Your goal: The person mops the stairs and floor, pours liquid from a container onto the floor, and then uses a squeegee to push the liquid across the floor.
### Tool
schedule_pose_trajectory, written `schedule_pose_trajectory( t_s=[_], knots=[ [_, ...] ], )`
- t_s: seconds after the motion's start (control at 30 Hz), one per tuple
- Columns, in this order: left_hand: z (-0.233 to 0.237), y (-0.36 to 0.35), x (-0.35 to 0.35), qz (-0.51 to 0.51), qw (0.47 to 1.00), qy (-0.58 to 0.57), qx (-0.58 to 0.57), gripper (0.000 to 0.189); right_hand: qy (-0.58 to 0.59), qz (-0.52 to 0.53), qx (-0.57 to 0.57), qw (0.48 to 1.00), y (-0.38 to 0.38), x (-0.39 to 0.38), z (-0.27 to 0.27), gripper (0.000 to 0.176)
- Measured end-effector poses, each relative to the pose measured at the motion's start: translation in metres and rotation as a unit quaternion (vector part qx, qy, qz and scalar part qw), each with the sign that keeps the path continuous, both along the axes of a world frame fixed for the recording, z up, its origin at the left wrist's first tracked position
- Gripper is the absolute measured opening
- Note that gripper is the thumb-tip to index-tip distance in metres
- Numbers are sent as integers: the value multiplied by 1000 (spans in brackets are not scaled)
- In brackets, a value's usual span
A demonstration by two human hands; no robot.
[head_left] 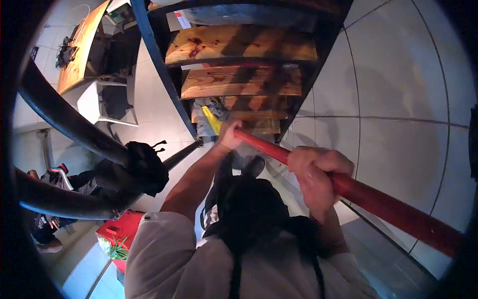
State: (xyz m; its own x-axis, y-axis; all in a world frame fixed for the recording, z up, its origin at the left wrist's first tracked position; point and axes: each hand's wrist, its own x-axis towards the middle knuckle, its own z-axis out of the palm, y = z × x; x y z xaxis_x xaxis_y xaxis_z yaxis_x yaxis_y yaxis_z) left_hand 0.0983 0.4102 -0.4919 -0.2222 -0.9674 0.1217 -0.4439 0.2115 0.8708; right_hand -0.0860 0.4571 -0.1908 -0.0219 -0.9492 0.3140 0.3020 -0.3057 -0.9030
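Both my hands grip a long red handle (pixel 388 204) that runs from the lower right down toward the wooden stair steps (pixel 239 82). My right hand (pixel 318 174) is closed around the handle's middle. My left hand (pixel 230 134) holds it further down, near the lower steps. A yellow part (pixel 211 121) shows just beyond my left hand, at the handle's far end, against the steps. My shoes (pixel 249 164) stand below on a step.
A dark curved railing (pixel 64 119) sweeps along the left. A black bag (pixel 147 167) hangs on it. Below are a wooden table (pixel 82 47), a white chair (pixel 102 102) and a red box (pixel 122 229). A tiled wall (pixel 398 89) fills the right.
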Motion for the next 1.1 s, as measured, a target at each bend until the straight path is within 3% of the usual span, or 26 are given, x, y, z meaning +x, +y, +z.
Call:
schedule_pose_trajectory(
  t_s=[0.13, 0.27, 0.33, 0.4, 0.53, 0.63, 0.8, 0.97, 1.07, 1.1],
  knots=[
    [4, 13, -73, -17, 998, 21, -54, 28, 7, -49, -49, 998, 26, -33, 12, 13],
    [3, 24, -161, -96, 986, 128, -37, 26, 78, -140, -81, 984, 54, -58, 30, 15],
    [9, 30, -204, -97, 981, 156, -58, 25, 112, -168, -51, 978, 63, -66, 37, 16],
    [12, 29, -231, -180, 971, 151, -43, 28, 186, -196, -7, 963, 75, -78, 40, 16],
    [30, 59, -232, -203, 976, 51, 56, 27, 172, -192, -38, 966, 110, -85, 53, 18],
    [88, 95, -209, -203, 975, 30, 91, 26, 155, -179, -78, 968, 140, -74, 91, 19],
    [137, 155, -188, -199, 970, 126, 61, 27, 155, -198, -122, 960, 178, -31, 141, 18],
    [136, 181, -169, -239, 957, 165, 7, 27, 161, -260, -132, 943, 197, 8, 143, 15],
    [162, 183, -135, -261, 959, -105, -37, 43, 92, -282, -140, 945, 196, 5, 132, 17],
    [160, 179, -122, -296, 945, -139, -26, 51, 81, -299, -119, 943, 198, 7, 126, 16]
  ],
)
